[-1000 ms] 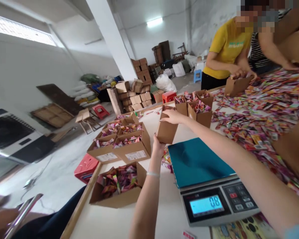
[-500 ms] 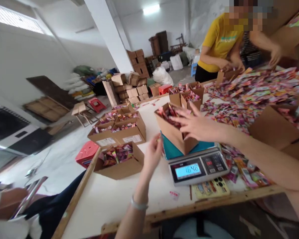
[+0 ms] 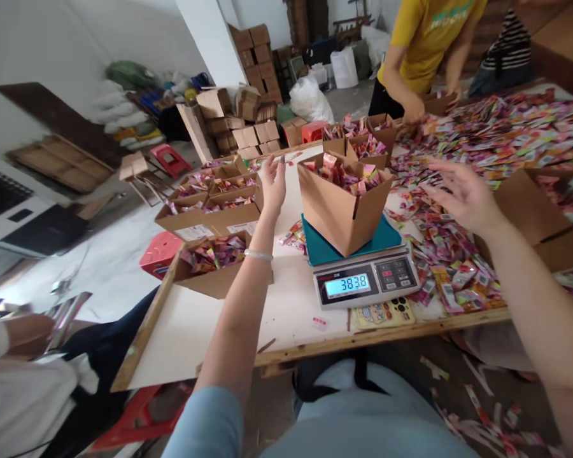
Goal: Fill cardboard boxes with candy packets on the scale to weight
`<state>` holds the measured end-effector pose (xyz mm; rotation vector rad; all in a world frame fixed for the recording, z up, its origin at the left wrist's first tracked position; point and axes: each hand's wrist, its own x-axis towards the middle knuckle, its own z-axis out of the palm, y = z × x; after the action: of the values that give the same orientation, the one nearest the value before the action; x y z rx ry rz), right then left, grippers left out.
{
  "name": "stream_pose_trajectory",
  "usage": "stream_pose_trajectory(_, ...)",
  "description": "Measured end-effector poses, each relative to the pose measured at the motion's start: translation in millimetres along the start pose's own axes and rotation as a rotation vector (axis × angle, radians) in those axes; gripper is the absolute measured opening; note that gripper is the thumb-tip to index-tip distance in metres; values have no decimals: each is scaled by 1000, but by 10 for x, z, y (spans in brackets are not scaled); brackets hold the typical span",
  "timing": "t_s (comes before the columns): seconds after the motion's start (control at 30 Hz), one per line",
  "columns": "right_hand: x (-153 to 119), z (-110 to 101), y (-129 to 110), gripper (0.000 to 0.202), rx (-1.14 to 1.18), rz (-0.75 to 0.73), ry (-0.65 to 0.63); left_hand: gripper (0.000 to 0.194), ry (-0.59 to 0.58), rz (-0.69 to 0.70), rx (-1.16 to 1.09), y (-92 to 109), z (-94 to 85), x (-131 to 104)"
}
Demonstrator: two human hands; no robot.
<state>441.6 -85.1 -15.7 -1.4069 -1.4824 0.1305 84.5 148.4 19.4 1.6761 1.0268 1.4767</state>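
A brown cardboard box (image 3: 340, 210) full of colourful sachets stands on the teal pan of a digital scale (image 3: 365, 280) whose display reads 383.8. My left hand (image 3: 273, 184) is raised just left of the box, fingers apart, holding nothing. Right of the box, my right hand (image 3: 459, 193) hovers open over a heap of loose sachets (image 3: 439, 248), touching nothing that I can see.
Several filled boxes (image 3: 210, 213) sit at the table's left side, and one (image 3: 213, 262) lies near its wooden edge. More boxes (image 3: 365, 140) stand behind the scale. A person in a yellow shirt (image 3: 423, 44) works at the far side. A phone (image 3: 384, 313) lies below the scale.
Both hands carried the box onto the scale, then let go and drew apart. The display rose from 0.8 to 383.8. The camera tilted down and back.
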Motion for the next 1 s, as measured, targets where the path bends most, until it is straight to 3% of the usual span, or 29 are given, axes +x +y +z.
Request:
stream_pose_trajectory(0.17,-196,77,327,35,94,180,66,50,-51,-49,-34,-10,10,-22)
stream_pose_trajectory(0.3,-298,229,317,49,123,152,-21,46,-80,-67,-44,-43,76,-2)
stream_pose_trajectory(0.4,-315,217,409,58,-55,181,-68,51,-109,-101,-47,-76,115,-5)
stream_pose_trajectory(0.5,-481,160,648,75,-514,498,-193,57,-134,-129,-56,-87,132,-45)
stream_pose_trajectory(0.6,-915,254,848,97,-797,814,-370,59,-195,-56,-80,-78,146,-97)
stream_pose_trajectory(0.67,-1239,385,905,88,-857,800,-385,61,-264,38,-81,-64,162,-127)
stream_pose_trajectory(0.77,-1490,502,942,64,-881,634,-380,71,-288,134,31,-7,182,-191)
stream_pose_trajectory(0.87,-1422,420,1004,63,-886,597,-359,71,-172,178,291,128,169,-338)
stream_pose_trajectory(1.0,-1289,221,1111,74,-961,721,-287,70,-41,207,570,365,111,-681)
